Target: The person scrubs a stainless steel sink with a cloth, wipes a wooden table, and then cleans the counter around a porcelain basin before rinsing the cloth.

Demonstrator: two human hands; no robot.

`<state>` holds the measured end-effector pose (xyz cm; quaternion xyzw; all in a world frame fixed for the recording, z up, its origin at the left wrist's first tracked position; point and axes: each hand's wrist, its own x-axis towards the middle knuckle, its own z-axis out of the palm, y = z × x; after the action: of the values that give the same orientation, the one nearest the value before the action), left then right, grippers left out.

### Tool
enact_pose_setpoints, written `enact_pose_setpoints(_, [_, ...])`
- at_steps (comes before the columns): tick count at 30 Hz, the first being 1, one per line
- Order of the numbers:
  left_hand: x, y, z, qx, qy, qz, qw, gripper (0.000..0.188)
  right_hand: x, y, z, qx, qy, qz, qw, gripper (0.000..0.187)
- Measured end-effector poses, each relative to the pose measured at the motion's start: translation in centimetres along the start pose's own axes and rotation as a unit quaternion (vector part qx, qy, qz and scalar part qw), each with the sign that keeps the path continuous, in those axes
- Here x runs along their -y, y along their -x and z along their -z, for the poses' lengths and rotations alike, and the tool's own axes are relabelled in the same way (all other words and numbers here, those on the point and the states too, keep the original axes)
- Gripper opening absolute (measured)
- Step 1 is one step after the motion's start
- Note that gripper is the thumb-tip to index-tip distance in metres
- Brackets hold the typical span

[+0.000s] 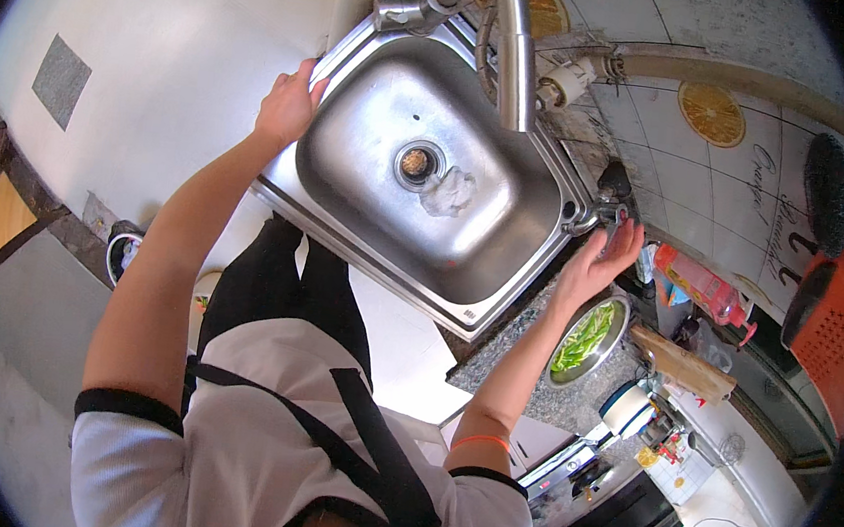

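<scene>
A stainless steel sink (350, 172) lies in front of me, with a round drain (417, 162) in its floor. Beside the drain sits a crumpled whitish wad (450, 192), perhaps a wet cloth or paper. My left hand (292, 107) is closed over the sink's left rim, its fingertips partly hidden. Past the right corner of the sink, my right hand (598, 264) has its fingers apart, close to a small shiny object (615, 217) that I cannot make out. A metal faucet (513, 51) arches over the basin's far side.
A metal bowl of cut green vegetables (586, 338) stands on the speckled counter (531, 399), under my right forearm. Behind it are a pink pump bottle (706, 286) and a wooden board (679, 363). An orange perforated basket (828, 324) hangs at the tiled wall. A pipe (739, 80) runs along that wall.
</scene>
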<state>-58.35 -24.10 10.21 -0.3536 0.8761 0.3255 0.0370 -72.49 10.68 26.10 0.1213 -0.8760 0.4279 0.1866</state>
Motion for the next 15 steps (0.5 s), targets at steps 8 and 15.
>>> enact_pose_setpoints(8, [0.5, 0.2, 0.0, -0.002, 0.002, -0.001, 1.0, 0.034, -1.0, -1.2, 0.3, 0.042, -0.054, -0.01, 0.998, 0.033])
enact_pose_setpoints(15, [0.1, 0.3, 0.2, -0.005, 0.006, 0.005, 1.0, 0.036, -0.5, -1.1, 0.4, 0.046, -0.143, -0.071, 0.986, 0.036])
